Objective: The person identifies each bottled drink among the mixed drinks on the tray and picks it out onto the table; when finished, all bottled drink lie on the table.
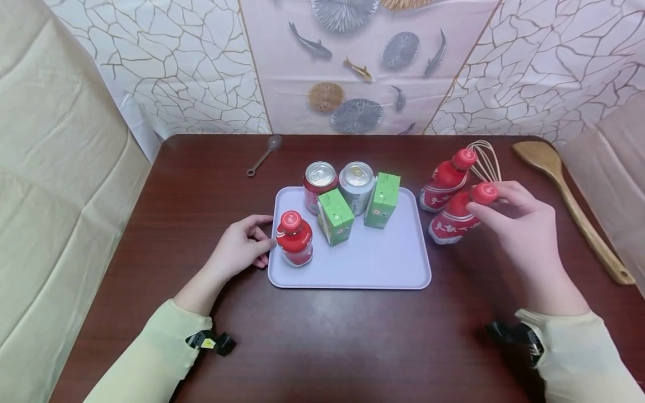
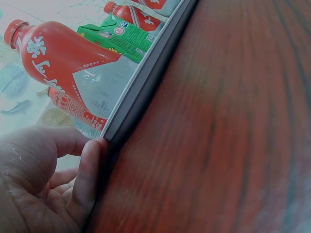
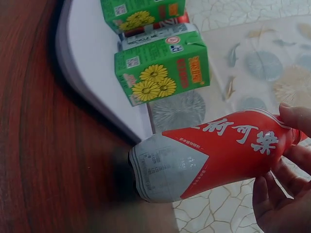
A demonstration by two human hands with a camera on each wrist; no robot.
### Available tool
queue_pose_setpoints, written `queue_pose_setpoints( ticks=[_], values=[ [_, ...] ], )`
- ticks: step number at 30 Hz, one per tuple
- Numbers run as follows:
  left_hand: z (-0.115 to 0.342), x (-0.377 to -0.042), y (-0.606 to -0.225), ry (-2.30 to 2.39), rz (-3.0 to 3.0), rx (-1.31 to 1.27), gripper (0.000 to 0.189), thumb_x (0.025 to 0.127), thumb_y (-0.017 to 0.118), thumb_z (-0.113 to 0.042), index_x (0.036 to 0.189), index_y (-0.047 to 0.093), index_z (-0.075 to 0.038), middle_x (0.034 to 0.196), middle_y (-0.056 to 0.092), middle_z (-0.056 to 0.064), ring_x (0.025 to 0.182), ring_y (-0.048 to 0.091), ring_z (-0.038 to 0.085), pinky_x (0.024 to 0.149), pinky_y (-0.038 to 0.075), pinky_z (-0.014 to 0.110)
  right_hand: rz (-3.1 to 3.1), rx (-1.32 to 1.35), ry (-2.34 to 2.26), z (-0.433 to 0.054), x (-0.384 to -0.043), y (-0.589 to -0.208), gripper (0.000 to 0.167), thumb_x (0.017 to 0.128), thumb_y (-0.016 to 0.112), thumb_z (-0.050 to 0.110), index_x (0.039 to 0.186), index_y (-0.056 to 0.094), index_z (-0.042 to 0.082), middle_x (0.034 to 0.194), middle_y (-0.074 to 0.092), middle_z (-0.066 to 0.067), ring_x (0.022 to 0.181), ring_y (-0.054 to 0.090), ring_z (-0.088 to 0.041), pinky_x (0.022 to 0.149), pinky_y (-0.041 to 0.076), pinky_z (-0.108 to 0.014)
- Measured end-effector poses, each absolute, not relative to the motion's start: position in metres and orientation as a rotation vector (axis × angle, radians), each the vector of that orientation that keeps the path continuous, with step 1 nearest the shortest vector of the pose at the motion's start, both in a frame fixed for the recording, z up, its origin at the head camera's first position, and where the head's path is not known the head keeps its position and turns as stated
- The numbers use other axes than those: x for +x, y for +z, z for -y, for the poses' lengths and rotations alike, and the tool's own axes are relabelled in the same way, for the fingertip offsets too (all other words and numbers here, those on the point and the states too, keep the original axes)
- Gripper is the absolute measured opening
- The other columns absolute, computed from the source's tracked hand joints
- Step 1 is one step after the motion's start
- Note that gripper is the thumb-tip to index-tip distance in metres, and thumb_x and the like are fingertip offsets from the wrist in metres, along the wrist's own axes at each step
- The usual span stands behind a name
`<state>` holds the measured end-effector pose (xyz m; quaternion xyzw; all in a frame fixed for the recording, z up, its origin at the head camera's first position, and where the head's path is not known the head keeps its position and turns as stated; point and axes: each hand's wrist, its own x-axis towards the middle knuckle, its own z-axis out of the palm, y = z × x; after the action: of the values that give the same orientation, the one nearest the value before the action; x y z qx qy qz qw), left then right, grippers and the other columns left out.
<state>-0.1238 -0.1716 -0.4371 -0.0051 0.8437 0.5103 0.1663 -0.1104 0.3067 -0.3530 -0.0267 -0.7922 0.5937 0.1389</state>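
By the neck, just below its red cap, my right hand (image 1: 529, 229) holds a red-and-white drink bottle (image 1: 453, 218) right of the tray. The right wrist view shows thumb and fingers around that neck, the base close over the table. A second red bottle (image 1: 443, 182) stands just behind it. My left hand (image 1: 239, 246) pinches the left rim of the pale lilac tray (image 1: 373, 266). On the tray, another red bottle (image 1: 294, 240) stands near that hand. Two green drink cartons (image 1: 335, 218) and two cans, one red (image 1: 319, 182) and one silver-white (image 1: 358, 187), are also on it.
A small spoon (image 1: 264, 157) lies at the back left of the dark wooden table (image 1: 322, 341). Behind the red bottles is a whisk (image 1: 485, 159). Along the right side lies a wooden spatula (image 1: 574, 201). Patterned cloth (image 1: 191, 67) hangs at the back edge.
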Motion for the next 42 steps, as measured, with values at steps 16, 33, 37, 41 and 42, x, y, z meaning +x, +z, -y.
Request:
queue_pose_setpoints(
  ticks=[16,33,37,41,42],
  values=[
    [0.175,-0.122,-0.439,1.451,-2.394,-0.033,0.058,0.094,0.074,-0.018,0.147,0.053,-0.017,0.095,0.068,0.013,0.063,0.072,0.028,0.061,0.064,0.038,2.444,-0.066,1.498,-0.306,-0.117,-0.368,0.04,0.089,0.08,0.01,0.128,0.072,0.006,0.108,0.068,0.01,0.096,0.065,-0.007,0.078,0.052,-0.01],
    [0.171,-0.125,-0.437,1.461,-2.397,0.006,0.057,0.094,0.074,-0.018,0.146,0.054,-0.015,0.094,0.069,0.014,0.062,0.072,0.028,0.06,0.064,0.037,2.475,-0.033,1.387,-0.309,-0.114,-0.371,0.043,0.09,0.08,0.012,0.131,0.07,0.007,0.109,0.065,0.015,0.103,0.061,-0.005,0.085,0.05,-0.008],
    [0.172,-0.125,-0.437,1.462,-2.4,0.012,0.057,0.094,0.074,-0.017,0.146,0.054,-0.014,0.094,0.069,0.015,0.061,0.071,0.026,0.06,0.064,0.036,2.497,-0.037,1.317,-0.305,-0.111,-0.366,0.048,0.09,0.08,0.015,0.136,0.068,0.013,0.11,0.064,0.018,0.102,0.061,-0.003,0.084,0.049,-0.007],
    [0.173,-0.125,-0.438,1.466,-2.4,0.021,0.056,0.094,0.074,-0.016,0.146,0.054,-0.013,0.094,0.069,0.016,0.06,0.071,0.025,0.06,0.063,0.035,2.5,-0.014,1.228,-0.297,-0.108,-0.356,0.055,0.089,0.08,0.013,0.141,0.063,0.017,0.118,0.06,0.02,0.101,0.061,-0.001,0.086,0.047,-0.005],
    [0.173,-0.125,-0.439,1.466,-2.4,0.022,0.056,0.094,0.074,-0.015,0.146,0.054,-0.013,0.094,0.069,0.016,0.06,0.071,0.025,0.06,0.063,0.034,2.481,0.008,1.227,-0.294,-0.108,-0.353,0.056,0.088,0.08,0.01,0.141,0.063,0.017,0.12,0.06,0.018,0.102,0.06,-0.001,0.087,0.048,-0.005]
  ],
)
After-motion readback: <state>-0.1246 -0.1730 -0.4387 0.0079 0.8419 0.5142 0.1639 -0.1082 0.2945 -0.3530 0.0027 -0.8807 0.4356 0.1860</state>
